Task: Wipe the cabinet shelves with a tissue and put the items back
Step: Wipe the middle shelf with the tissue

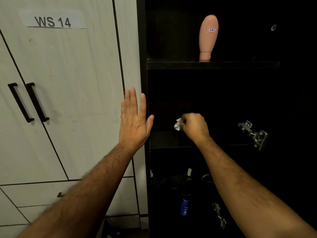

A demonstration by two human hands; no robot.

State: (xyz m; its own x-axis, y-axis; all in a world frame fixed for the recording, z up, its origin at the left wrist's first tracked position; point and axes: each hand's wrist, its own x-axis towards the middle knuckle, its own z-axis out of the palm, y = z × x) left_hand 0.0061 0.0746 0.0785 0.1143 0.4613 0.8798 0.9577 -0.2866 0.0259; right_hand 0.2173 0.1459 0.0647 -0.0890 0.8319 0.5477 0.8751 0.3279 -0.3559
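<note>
The right hand (193, 126) pinches a crumpled white tissue (178, 124) in curled fingers just above the dark middle shelf (164, 140), while the left hand (133, 121) rests flat, fingers extended, against the cabinet's left edge (143, 74).

place: home storage corner | cues: white wardrobe doors (60, 83) | dark cabinet (212, 65) holding toiletry bottles (208, 37)

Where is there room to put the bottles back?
Top shelf: bare right of the pink bottle. Middle shelf: bare left of the right hand holding the tissue. Lower shelves look crowded: small bottle, blue bottle.
</note>
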